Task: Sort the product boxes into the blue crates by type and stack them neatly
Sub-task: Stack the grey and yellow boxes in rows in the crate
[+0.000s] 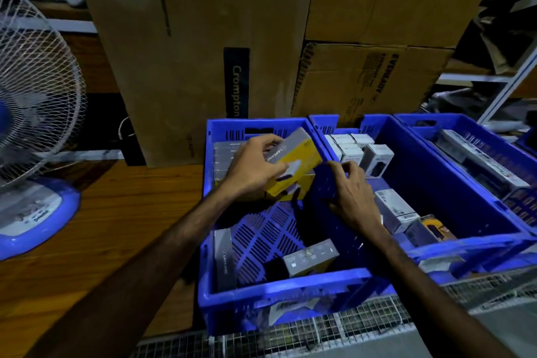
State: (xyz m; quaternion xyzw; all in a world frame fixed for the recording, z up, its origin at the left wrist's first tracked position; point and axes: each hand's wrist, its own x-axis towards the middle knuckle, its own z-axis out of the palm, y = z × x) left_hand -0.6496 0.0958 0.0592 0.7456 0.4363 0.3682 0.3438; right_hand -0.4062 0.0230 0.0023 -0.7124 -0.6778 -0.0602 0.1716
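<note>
Three blue crates stand side by side. Over the left crate, my left hand grips a yellow and grey product box above a stack of like boxes at the crate's far end. My right hand rests on the wall between the left and middle crate, fingers curled, holding nothing that I can see. Two grey boxes lie loose near the left crate's front. White boxes are stacked at the back of the middle crate, with several more lying loose in front.
The right crate holds long boxes. Large cardboard cartons stand behind the crates. A pedestal fan sits at the left on the wooden surface. Wire mesh runs under the crates' front.
</note>
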